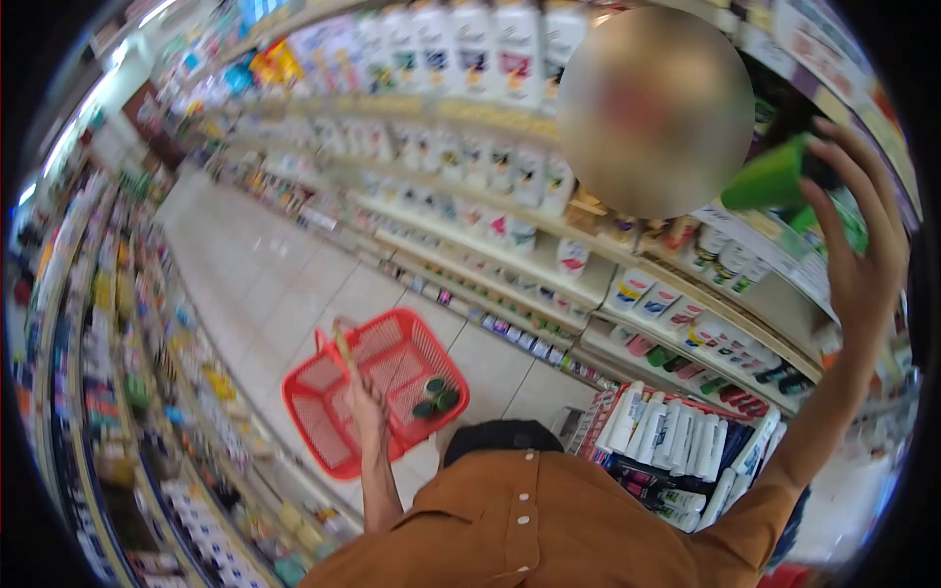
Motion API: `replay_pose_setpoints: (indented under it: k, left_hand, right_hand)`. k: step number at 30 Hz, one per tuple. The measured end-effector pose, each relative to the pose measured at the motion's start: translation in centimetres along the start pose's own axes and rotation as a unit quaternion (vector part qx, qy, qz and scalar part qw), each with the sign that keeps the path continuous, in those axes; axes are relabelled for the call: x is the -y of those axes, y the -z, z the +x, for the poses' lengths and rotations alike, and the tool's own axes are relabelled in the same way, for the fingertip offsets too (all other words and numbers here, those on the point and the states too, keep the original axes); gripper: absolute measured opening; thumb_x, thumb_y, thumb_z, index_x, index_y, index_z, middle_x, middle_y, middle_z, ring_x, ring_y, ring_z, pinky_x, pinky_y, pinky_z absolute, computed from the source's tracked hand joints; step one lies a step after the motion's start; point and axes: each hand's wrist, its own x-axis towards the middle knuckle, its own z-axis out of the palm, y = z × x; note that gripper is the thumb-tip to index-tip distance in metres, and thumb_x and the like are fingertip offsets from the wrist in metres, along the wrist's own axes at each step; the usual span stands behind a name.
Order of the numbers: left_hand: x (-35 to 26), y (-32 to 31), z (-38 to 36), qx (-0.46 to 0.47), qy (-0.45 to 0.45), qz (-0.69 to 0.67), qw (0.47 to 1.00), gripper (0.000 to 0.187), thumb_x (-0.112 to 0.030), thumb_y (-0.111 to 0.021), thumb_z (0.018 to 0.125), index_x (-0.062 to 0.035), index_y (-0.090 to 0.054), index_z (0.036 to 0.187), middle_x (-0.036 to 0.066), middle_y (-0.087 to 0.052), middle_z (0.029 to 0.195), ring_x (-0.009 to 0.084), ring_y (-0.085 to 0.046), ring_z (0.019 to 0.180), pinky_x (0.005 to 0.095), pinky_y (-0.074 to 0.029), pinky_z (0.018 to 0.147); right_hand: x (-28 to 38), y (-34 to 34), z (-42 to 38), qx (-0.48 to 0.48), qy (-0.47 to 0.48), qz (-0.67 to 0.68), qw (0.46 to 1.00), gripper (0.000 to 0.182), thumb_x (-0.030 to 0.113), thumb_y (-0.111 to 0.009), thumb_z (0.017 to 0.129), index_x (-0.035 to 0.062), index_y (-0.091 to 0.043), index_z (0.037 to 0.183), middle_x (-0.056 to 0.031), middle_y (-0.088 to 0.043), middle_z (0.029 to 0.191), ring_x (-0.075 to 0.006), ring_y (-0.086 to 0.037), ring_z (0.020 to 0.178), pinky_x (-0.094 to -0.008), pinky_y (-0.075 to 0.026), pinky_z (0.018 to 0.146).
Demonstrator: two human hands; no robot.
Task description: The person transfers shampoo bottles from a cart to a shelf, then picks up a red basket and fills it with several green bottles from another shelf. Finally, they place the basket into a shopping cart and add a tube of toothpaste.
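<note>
My left hand (367,404) is closed around the handle of a red plastic shopping basket (299,416), which hangs low over the floor. Inside the basket, toward its right side, lie a few dark green containers (436,400) with rounded ends; their kind cannot be made out. Raised at the upper right, my right hand (867,235) grips a bright green tube (769,176) by its dark end. The tube is tilted, its pale green body pointing left, close in front of an upper shelf. Behind it, green packs (833,230) sit on that shelf.
Shelves of white bottles (515,54) run along the right of the aisle, with tubes (676,314) lower down. A display bin of white tubes (676,436) stands beside me. More stocked shelves (127,392) line the left. Tiled floor (265,255) lies between. A blurred circle hides some shelving.
</note>
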Motion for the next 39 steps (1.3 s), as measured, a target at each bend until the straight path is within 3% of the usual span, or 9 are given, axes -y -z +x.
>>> replay_pose_setpoints:
  k: [3,7,12,14,20,24,28,32,39]
  left_hand:
    - [-1.6,-0.9,-0.7,0.021,-0.017,0.003,1.0,0.042,-0.045,-0.04,0.1,-0.0177,-0.036,0.068,-0.008,-0.026,0.048,0.0039,-0.022,0.034,0.0217,-0.014,0.03]
    - [-2.9,-1.9,-1.3,0.047,-0.022,-0.03,0.998,0.041,-0.044,-0.038,0.101,-0.0156,-0.037,0.072,-0.008,-0.025,0.049,0.0038,-0.021,0.036,0.0217,-0.013,0.032]
    - [-4.5,-3.7,-2.3,0.087,-0.023,-0.066,0.994,0.038,-0.041,-0.035,0.103,-0.014,-0.037,0.076,-0.007,-0.024,0.051,0.0037,-0.019,0.037,0.0218,-0.013,0.032]
    - [-4.7,-3.9,-2.4,0.11,-0.029,-0.075,0.991,0.037,-0.039,-0.033,0.103,-0.0138,-0.037,0.078,-0.007,-0.024,0.052,0.0037,-0.019,0.038,0.0215,-0.013,0.033]
    - [-5.6,-5.0,-3.1,0.124,-0.008,-0.103,0.987,0.034,-0.036,-0.033,0.104,-0.014,-0.037,0.078,-0.007,-0.025,0.053,0.0039,-0.019,0.039,0.0219,-0.013,0.034]
    - [-5.5,-5.6,-3.6,0.132,-0.003,-0.095,0.987,0.034,-0.036,-0.033,0.104,-0.0137,-0.037,0.078,-0.007,-0.024,0.053,0.0039,-0.019,0.04,0.0217,-0.013,0.034]
    - [-5.1,-6.2,-3.7,0.136,0.015,-0.084,0.987,0.034,-0.036,-0.034,0.104,-0.0127,-0.039,0.08,-0.007,-0.025,0.054,0.0039,-0.019,0.04,0.0216,-0.013,0.036]
    - [-5.0,-6.9,-3.2,0.163,0.044,-0.083,0.982,0.032,-0.036,-0.035,0.104,-0.0125,-0.04,0.082,-0.006,-0.027,0.056,0.0033,-0.019,0.041,0.0216,-0.014,0.035]
    - [-5.7,-7.6,-2.8,0.198,0.068,-0.05,0.976,0.031,-0.037,-0.035,0.103,-0.0125,-0.042,0.085,-0.007,-0.027,0.056,0.0028,-0.019,0.041,0.0208,-0.016,0.036]
  right_hand:
    - [2.8,-0.6,-0.8,0.048,0.02,0.097,0.994,0.034,-0.008,-0.07,0.072,-0.0003,-0.066,0.105,-0.0141,-0.061,0.117,-0.0252,-0.062,0.104,-0.0324,-0.052,0.084]
    - [8.5,-4.0,-2.3,0.12,-0.08,0.298,0.944,0.033,-0.004,-0.076,0.068,0.001,-0.065,0.099,-0.0113,-0.061,0.106,-0.0203,-0.063,0.088,-0.0289,-0.054,0.07]
    - [13.9,-11.2,-4.8,0.175,-0.078,0.467,0.863,0.027,0.007,-0.074,0.075,0.0012,-0.064,0.099,-0.0133,-0.059,0.099,-0.0309,-0.061,0.086,-0.0365,-0.05,0.074]
    - [16.2,-14.5,-6.0,0.159,-0.077,0.505,0.845,0.026,0.01,-0.074,0.077,0.0015,-0.064,0.099,-0.0128,-0.059,0.099,-0.0308,-0.061,0.086,-0.0366,-0.05,0.073]
    - [21.6,-22.4,-7.7,0.157,-0.139,0.538,0.816,0.027,0.015,-0.076,0.075,0.0023,-0.066,0.097,-0.0112,-0.06,0.095,-0.0276,-0.062,0.086,-0.0341,-0.049,0.075]
    - [25.0,-25.2,-10.0,0.18,-0.158,0.578,0.78,0.028,0.018,-0.075,0.076,0.0045,-0.065,0.099,-0.0124,-0.058,0.096,-0.0304,-0.061,0.086,-0.0376,-0.049,0.074]
    - [29.0,-26.6,-12.1,0.218,-0.134,0.553,0.793,0.033,0.02,-0.076,0.074,0.0029,-0.064,0.1,-0.0126,-0.058,0.096,-0.0313,-0.062,0.086,-0.039,-0.05,0.074]
    - [33.0,-29.5,-14.4,0.305,-0.07,0.564,0.764,0.031,0.023,-0.072,0.077,0.0036,-0.062,0.099,-0.0143,-0.055,0.098,-0.0337,-0.061,0.09,-0.0431,-0.051,0.076]
    - [36.9,-35.1,-17.6,0.307,-0.042,0.61,0.729,0.03,0.023,-0.07,0.077,0.0004,-0.063,0.094,-0.0148,-0.056,0.103,-0.033,-0.062,0.091,-0.0454,-0.052,0.075]
